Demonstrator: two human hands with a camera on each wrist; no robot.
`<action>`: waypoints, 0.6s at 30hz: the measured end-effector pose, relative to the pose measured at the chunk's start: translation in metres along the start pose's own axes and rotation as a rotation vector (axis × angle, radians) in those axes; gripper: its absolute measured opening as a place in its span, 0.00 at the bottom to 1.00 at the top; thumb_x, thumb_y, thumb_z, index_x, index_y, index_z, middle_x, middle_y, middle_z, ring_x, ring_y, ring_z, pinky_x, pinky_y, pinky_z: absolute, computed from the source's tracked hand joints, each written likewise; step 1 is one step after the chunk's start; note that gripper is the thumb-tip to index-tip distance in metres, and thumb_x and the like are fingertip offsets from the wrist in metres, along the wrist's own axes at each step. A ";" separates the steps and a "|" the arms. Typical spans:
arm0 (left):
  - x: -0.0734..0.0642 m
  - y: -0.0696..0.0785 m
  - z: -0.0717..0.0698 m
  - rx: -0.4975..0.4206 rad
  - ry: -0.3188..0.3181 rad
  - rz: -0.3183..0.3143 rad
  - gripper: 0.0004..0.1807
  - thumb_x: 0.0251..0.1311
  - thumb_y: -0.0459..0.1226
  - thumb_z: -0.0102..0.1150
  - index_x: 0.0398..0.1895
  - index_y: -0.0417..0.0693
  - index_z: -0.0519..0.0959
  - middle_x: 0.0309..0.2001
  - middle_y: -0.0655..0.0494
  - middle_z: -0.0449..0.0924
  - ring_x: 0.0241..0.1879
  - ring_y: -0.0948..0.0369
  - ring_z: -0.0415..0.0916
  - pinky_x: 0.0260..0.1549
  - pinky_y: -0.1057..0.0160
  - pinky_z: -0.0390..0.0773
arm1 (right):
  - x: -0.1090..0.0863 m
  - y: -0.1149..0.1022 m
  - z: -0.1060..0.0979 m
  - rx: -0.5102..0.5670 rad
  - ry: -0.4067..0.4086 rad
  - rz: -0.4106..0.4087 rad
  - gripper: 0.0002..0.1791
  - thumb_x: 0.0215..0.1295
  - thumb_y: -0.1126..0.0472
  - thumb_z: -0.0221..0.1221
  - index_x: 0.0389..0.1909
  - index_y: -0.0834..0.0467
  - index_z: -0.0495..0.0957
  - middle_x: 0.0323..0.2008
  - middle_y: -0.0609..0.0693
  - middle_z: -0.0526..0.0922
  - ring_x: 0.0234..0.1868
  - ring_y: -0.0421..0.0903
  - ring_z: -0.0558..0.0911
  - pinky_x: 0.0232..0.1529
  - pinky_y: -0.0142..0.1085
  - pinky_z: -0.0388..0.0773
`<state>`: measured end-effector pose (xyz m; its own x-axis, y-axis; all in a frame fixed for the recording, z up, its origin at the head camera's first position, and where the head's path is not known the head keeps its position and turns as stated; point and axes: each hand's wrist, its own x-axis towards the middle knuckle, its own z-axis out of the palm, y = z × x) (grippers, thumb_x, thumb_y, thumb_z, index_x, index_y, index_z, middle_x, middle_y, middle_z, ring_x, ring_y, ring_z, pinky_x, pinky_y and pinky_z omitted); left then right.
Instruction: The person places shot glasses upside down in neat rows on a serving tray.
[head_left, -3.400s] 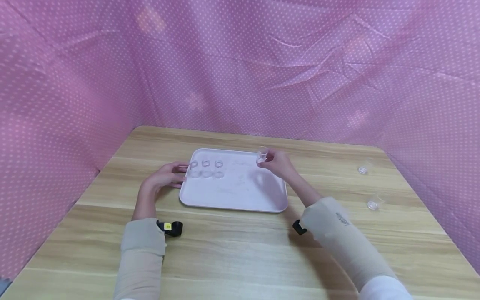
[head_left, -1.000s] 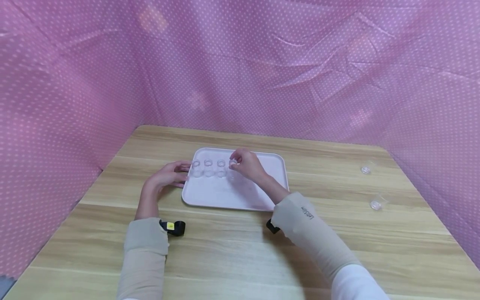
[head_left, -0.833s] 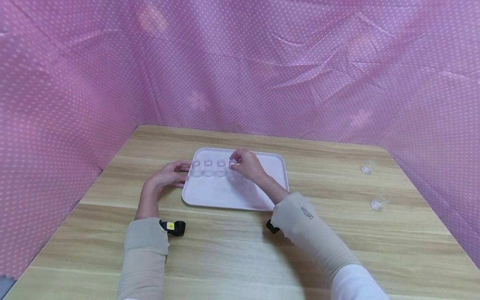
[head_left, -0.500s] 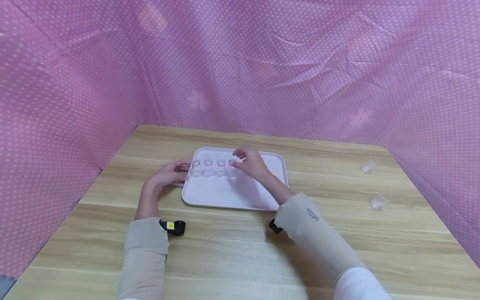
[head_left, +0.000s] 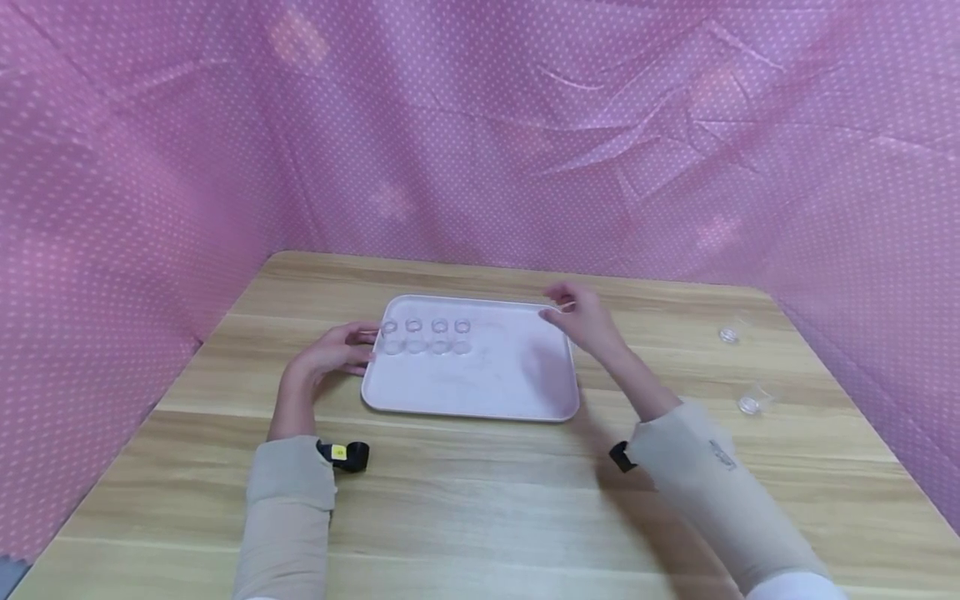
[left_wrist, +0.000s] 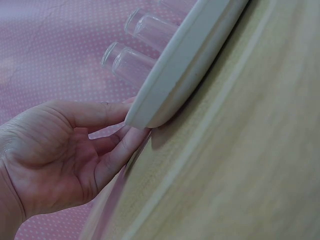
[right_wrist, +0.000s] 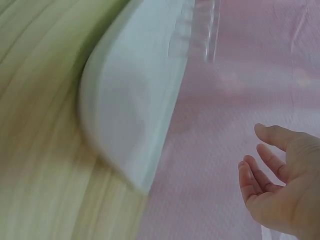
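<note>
A white tray (head_left: pixel 480 392) lies on the wooden table, with several small clear glasses (head_left: pixel 440 336) standing in a row towards its back left. My left hand (head_left: pixel 332 357) holds the tray's left edge; in the left wrist view the thumb lies against the rim and the fingers (left_wrist: pixel 117 155) reach its underside. Above the tray's back right corner hangs my right hand (head_left: pixel 588 321), fingers loosely bent and holding nothing. The right wrist view has this right hand (right_wrist: pixel 280 180) apart from the tray and the glasses.
Two more clear glasses stand on the table at the right, one farther back (head_left: pixel 729 334) and one nearer (head_left: pixel 750 403). Pink dotted cloth (head_left: pixel 480 150) hangs around the table's back and sides.
My right hand brought a glass left to the row's right end, let go of it, and has moved back right, off the glasses. My left hand has stayed at the tray edge.
</note>
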<state>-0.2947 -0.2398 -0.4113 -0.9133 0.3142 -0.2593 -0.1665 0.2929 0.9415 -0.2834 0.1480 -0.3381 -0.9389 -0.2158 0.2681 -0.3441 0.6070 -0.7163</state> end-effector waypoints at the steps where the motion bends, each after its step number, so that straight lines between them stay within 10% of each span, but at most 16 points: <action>1: 0.000 0.000 0.000 -0.001 -0.002 0.001 0.32 0.59 0.26 0.52 0.67 0.37 0.55 0.62 0.36 0.59 0.51 0.46 0.68 0.44 0.58 0.77 | -0.004 0.004 -0.008 -0.008 0.017 0.006 0.19 0.56 0.66 0.62 0.49 0.69 0.72 0.46 0.61 0.76 0.48 0.57 0.73 0.51 0.44 0.72; 18: -0.001 -0.001 0.000 0.000 0.000 -0.017 0.34 0.58 0.27 0.54 0.68 0.38 0.55 0.62 0.38 0.58 0.52 0.48 0.67 0.44 0.58 0.77 | -0.079 0.054 -0.119 -0.218 0.300 0.084 0.21 0.59 0.60 0.61 0.49 0.68 0.72 0.47 0.64 0.75 0.47 0.59 0.74 0.47 0.48 0.73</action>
<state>-0.2939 -0.2402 -0.4122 -0.9104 0.3092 -0.2750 -0.1819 0.2978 0.9371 -0.2266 0.2890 -0.3219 -0.9084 0.0560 0.4144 -0.2256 0.7688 -0.5984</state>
